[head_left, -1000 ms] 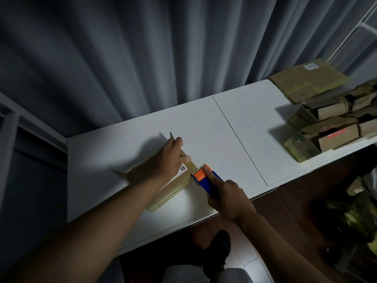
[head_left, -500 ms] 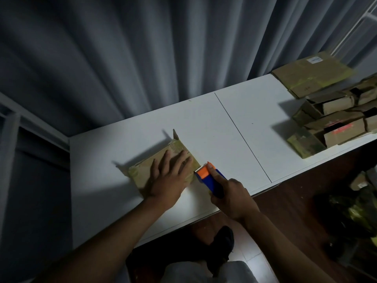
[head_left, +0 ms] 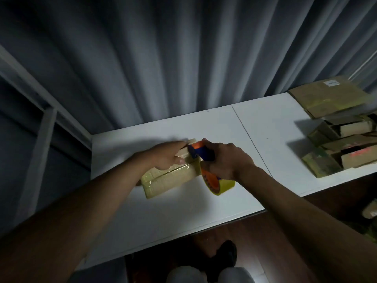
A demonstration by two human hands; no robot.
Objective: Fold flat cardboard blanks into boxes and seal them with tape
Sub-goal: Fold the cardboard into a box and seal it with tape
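Note:
A small cardboard box (head_left: 169, 179) lies on the white table (head_left: 163, 217), its top seam covered by shiny clear tape. My left hand (head_left: 166, 155) holds the box's far end, thumb on top and fingers curled over the far edge. My right hand (head_left: 226, 160) grips a blue and orange tape dispenser (head_left: 201, 152) whose head sits on the box's far right end. The dispenser's yellow tape roll (head_left: 217, 183) hangs below my right hand, beside the box's right end.
A pile of folded cardboard boxes (head_left: 342, 152) and a flat blank (head_left: 328, 97) fill the table's right end. Grey curtains (head_left: 183, 58) hang behind the table. A seam (head_left: 251, 139) splits the tabletop. My dark shoe (head_left: 224, 254) shows on the floor below.
The box has turned so its long side faces me. My left hand moved from pressing flat on top to gripping the far end. My right hand brought the dispenser up onto the box, its roll now showing.

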